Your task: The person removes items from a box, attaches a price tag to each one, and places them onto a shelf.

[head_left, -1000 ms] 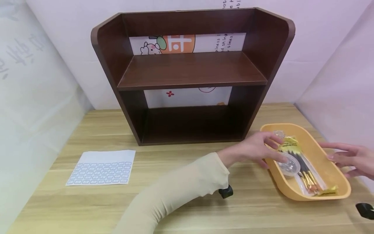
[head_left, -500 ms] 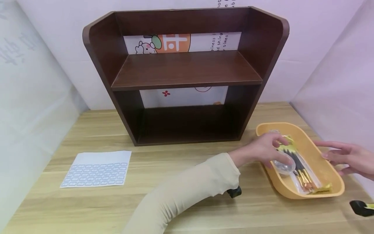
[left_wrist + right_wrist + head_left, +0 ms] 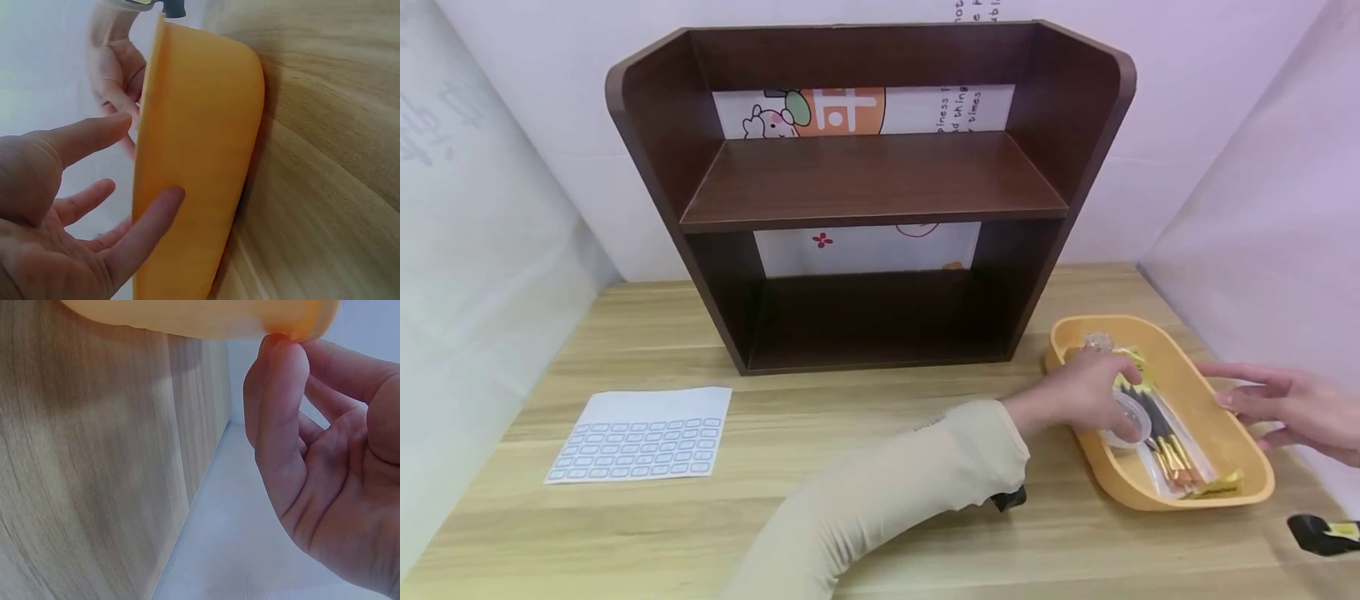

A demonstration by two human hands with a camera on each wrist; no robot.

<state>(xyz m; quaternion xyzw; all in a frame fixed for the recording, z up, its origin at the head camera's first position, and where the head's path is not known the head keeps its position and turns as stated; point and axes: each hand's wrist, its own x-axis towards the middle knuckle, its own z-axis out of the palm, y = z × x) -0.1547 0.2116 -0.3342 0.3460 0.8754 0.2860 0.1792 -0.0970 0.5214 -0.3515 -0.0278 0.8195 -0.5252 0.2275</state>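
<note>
Left hand [image 3: 1088,390], fingers spread, had moved farther over the orange tray [image 3: 1204,412], whose rim the right hand [image 3: 1296,410] pinched.

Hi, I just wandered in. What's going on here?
A person has both hands at an orange tray on a table. The right hand touches its outer edge; the left hand is at the opposite side, partly over a clear tub, though contact there is unclear. Paintbrushes lie inside the tray. A brown bookshelf stands behind.
</note>
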